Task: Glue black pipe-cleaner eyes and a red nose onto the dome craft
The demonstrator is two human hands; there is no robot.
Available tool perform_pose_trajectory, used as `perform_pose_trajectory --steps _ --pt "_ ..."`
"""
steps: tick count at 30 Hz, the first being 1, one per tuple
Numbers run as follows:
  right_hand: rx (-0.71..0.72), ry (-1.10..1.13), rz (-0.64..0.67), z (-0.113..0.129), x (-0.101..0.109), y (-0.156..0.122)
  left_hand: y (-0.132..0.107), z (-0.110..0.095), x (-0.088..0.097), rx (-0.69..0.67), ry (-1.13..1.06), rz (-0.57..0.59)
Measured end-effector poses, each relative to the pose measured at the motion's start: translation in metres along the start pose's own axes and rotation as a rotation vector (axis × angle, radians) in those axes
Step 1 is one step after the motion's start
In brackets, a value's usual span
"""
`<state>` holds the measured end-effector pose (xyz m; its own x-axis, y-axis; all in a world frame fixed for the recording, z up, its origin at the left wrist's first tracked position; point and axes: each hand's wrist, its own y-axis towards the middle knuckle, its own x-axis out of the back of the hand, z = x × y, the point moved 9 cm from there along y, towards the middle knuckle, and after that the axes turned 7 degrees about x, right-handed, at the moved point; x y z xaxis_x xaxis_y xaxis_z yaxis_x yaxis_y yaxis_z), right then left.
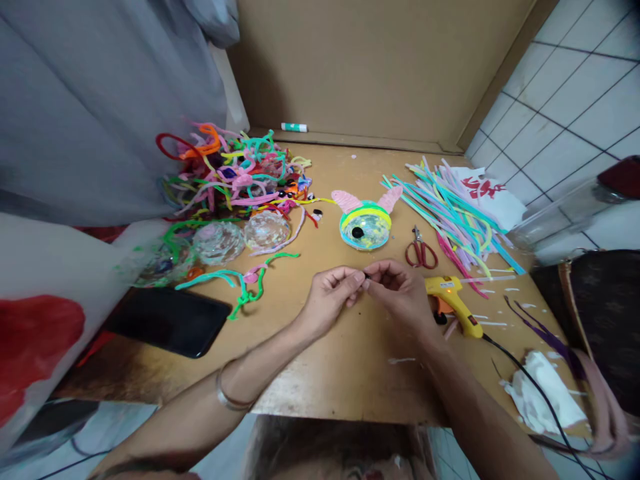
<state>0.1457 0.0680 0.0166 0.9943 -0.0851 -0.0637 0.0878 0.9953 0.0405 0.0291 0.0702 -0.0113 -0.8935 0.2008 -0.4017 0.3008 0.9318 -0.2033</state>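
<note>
Two grips | left hand (pixel 327 293) and right hand (pixel 400 290) pinch small black piece (pixel 367 275) | glue gun (pixel 453 298) label unreadable

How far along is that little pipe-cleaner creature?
Done: the dome creature already has wrapped rings, pink ears and one black eye. In hand: left hand and right hand pinch a tiny black piece, perhaps the second eye. Left: probably gluing it on; the glue gun lies beside.
</note>
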Motion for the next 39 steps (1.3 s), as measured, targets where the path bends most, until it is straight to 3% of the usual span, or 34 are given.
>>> perform_pose_trajectory --steps 8,22,30,39 --pt "0.057 0.017 0.075 0.005 -0.001 0.000 0.002 -0.004 0.001 -0.055 0.033 0.007" --pt "0.336 -0.485 0.025 0.037 0.003 -0.008 0.001 -0.007 0.005 -0.086 0.127 -0.039" --pt "0.171 -0.118 0.036 0.016 -0.001 -0.005 -0.002 -0.013 0.004 -0.104 0.228 -0.059" --pt "0.083 -0.073 0.034 0.006 -0.005 -0.002 -0.002 -0.007 0.004 -0.090 0.195 -0.034"
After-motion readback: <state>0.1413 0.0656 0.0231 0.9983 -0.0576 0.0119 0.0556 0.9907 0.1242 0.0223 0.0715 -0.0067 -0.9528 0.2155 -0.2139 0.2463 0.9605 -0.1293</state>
